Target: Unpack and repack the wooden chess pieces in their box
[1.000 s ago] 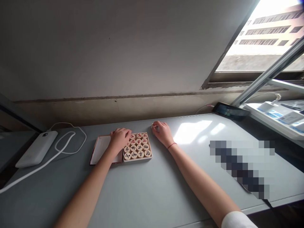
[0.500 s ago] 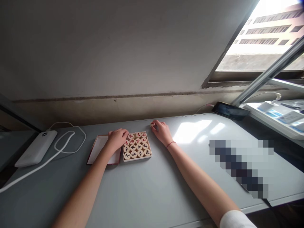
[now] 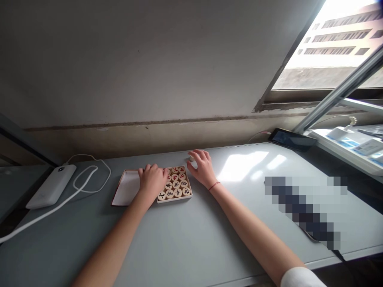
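A white box (image 3: 174, 200) holds round wooden pieces with red and black characters in rows. My left hand (image 3: 152, 179) lies over the left side of this box, palm down, hiding some pieces; its fingers are bent, and whether they grip a piece is hidden. The shallow lid (image 3: 127, 188), pale inside with a red edge, lies left of the box, partly under my left wrist. My right hand (image 3: 202, 165) is right of the box, thumb and fingers apart, around a small stack of pieces (image 3: 192, 158) on the table near the wall.
On the left are a white power bank (image 3: 52, 186) and a looping white cable (image 3: 56, 208). A phone (image 3: 290, 139) leans at the back right beside a metal frame and a white shelf (image 3: 348, 149). A pixelated dark object (image 3: 305, 211) lies on the table's right.
My left hand has shifted right, from the lid's edge to over the box's left pieces. My right hand's fingers have spread and come away from the small stack.
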A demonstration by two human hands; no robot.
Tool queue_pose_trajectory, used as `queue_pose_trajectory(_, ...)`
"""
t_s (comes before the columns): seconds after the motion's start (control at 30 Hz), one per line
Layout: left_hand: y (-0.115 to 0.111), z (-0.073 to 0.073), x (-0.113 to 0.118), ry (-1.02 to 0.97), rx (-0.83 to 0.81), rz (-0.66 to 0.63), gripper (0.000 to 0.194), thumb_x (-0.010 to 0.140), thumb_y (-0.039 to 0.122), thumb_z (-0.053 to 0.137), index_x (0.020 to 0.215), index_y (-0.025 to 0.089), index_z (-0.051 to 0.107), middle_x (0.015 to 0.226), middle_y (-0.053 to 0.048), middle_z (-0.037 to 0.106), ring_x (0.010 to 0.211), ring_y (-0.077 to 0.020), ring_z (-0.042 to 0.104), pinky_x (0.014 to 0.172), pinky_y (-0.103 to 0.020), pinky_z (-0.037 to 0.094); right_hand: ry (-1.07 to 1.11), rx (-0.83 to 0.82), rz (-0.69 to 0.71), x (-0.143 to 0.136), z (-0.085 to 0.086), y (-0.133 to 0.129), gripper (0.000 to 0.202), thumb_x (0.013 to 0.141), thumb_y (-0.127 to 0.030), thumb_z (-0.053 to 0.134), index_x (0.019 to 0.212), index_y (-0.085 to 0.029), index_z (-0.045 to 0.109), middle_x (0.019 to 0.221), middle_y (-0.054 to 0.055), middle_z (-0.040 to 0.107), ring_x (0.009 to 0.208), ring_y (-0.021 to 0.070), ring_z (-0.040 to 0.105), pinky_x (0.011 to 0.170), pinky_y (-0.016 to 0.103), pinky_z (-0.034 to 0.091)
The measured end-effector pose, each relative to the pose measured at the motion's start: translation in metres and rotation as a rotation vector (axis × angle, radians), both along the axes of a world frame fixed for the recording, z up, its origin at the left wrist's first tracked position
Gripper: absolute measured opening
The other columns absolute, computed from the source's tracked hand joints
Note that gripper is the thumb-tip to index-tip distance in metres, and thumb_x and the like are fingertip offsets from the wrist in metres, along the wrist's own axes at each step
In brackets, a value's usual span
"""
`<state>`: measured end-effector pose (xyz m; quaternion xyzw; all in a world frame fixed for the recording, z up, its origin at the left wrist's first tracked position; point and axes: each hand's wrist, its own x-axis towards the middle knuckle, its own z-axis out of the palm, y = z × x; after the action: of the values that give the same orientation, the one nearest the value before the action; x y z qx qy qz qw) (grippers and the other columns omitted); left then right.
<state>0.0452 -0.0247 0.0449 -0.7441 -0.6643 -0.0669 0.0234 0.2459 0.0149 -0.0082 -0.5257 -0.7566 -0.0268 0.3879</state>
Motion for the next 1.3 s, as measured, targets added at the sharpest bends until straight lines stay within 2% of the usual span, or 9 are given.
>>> queue_pose_trajectory(0.13,-0.005,-0.003,0.009,-0.047,0.007,0.010,0.039,0.092,0.030,0.037,0.080,0.018,0.071,0.094,-0.012,0.069,0.095,-0.0314,0.057,0.078,-0.045,0.037,0.027,-0.029,0.088,-0.010,0.001,-0.007,0.028,0.088,-0.026,0.050,0.113,-0.022,0.060,0.113,0.011,0.061,0.107,0.0277,0.049,0.088,0.042,0.045)
queue_pose_trajectory(0.4,-0.004,-0.003,0.008,-0.283,0.093,-0.042,0.021,0.088,0.033,0.049,0.080,0.021,0.064,0.080,-0.005,0.072,0.088,-0.0255,0.062,0.085,-0.041,0.034,0.149,0.090,0.205,-0.015,0.011,-0.019,0.024,0.082,-0.028,0.057,0.105,-0.022,0.060,0.104,0.008,0.066,0.103,0.0261,0.054,0.090,0.042,0.046)
queue_pose_trajectory(0.5,-0.005,0.001,0.011,-0.506,0.133,-0.055,0.019,0.088,0.037,0.051,0.084,0.022,0.061,0.084,-0.002,0.071,0.084,-0.0209,0.064,0.086,-0.037,0.037,0.115,0.127,0.304,-0.021,0.015,-0.024,0.031,0.081,-0.030,0.060,0.111,-0.022,0.057,0.108,0.008,0.067,0.106,0.0254,0.055,0.092,0.042,0.045)
queue_pose_trajectory(0.63,-0.004,0.002,0.015,-0.908,-0.003,-0.077,0.025,0.086,0.045,0.052,0.086,0.022,0.059,0.087,-0.002,0.070,0.083,-0.0187,0.065,0.078,-0.030,0.046,0.088,0.176,0.352,-0.023,0.018,-0.024,0.024,0.088,-0.025,0.055,0.112,-0.022,0.057,0.103,0.006,0.070,0.100,0.0209,0.060,0.086,0.036,0.046)
queue_pose_trajectory(0.73,0.000,-0.002,0.013,-1.140,-0.037,-0.074,0.028,0.082,0.047,0.059,0.089,0.020,0.059,0.093,-0.006,0.069,0.090,-0.0200,0.066,0.080,-0.030,0.050,0.135,0.201,0.235,-0.012,0.016,-0.016,0.019,0.088,-0.022,0.054,0.106,-0.021,0.059,0.099,0.005,0.071,0.095,0.0198,0.061,0.085,0.034,0.045)
queue_pose_trajectory(0.87,0.008,-0.008,0.008,-1.313,-0.011,-0.086,0.029,0.081,0.042,0.061,0.099,0.019,0.059,0.096,-0.006,0.069,0.089,-0.0187,0.067,0.087,-0.034,0.051,0.242,0.097,-0.141,0.015,0.005,0.002,0.011,0.085,-0.022,0.052,0.091,-0.021,0.061,0.093,0.005,0.071,0.093,0.0221,0.059,0.084,0.036,0.042)
queue_pose_trajectory(1.03,0.010,-0.008,0.007,-1.301,-0.026,-0.011,0.034,0.077,0.028,0.063,0.110,0.020,0.060,0.108,-0.007,0.067,0.094,-0.0170,0.065,0.086,-0.032,0.053,0.151,-0.236,-0.262,0.034,-0.010,0.013,0.011,0.081,-0.023,0.053,0.082,-0.023,0.063,0.086,0.006,0.071,0.098,0.0274,0.057,0.083,0.042,0.040)
queue_pose_trajectory(1.13,0.005,-0.005,0.009,-1.158,-0.011,-0.042,0.033,0.080,0.028,0.062,0.111,0.020,0.060,0.102,-0.006,0.068,0.088,-0.0163,0.066,0.081,-0.030,0.054,0.152,-0.181,-0.227,0.028,-0.003,0.008,0.012,0.083,-0.027,0.053,0.086,-0.022,0.064,0.093,0.007,0.070,0.102,0.0281,0.056,0.084,0.043,0.040)
queue_pose_trajectory(1.3,-0.003,-0.006,0.013,-0.738,0.208,-0.257,0.023,0.085,0.026,0.059,0.108,0.021,0.061,0.093,-0.004,0.067,0.078,-0.0158,0.064,0.077,-0.029,0.052,0.270,-0.017,0.210,-0.012,0.025,-0.020,0.024,0.085,-0.039,0.056,0.101,-0.021,0.060,0.099,0.008,0.068,0.093,0.0215,0.060,0.080,0.035,0.048)
